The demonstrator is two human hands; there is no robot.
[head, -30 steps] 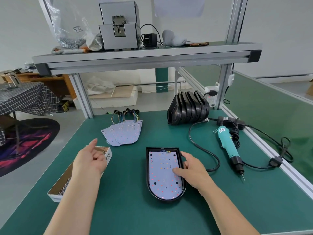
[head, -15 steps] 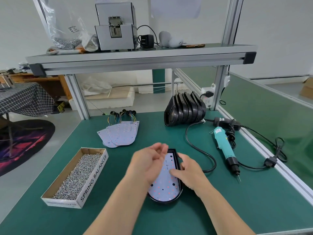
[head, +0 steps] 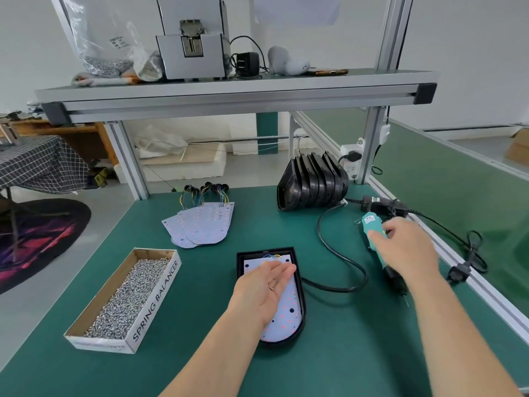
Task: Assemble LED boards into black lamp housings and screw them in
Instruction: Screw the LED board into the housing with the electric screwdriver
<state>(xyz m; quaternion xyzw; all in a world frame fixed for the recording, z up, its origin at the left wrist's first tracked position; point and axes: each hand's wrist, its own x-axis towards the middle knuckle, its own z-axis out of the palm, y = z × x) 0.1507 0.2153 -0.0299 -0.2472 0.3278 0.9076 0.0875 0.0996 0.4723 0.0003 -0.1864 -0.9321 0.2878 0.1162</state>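
White walls (head: 472,38) stood at twelve o'clock; a checked-cloth table (head: 37,164) and dark rug (head: 43,233) lay at nine o'clock.

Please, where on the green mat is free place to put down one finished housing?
Bare mat lies between the screw box and the housing under the left hand, also between that housing and the right forearm. The far right is crowded: black cable loop, screwdriver, right hand.
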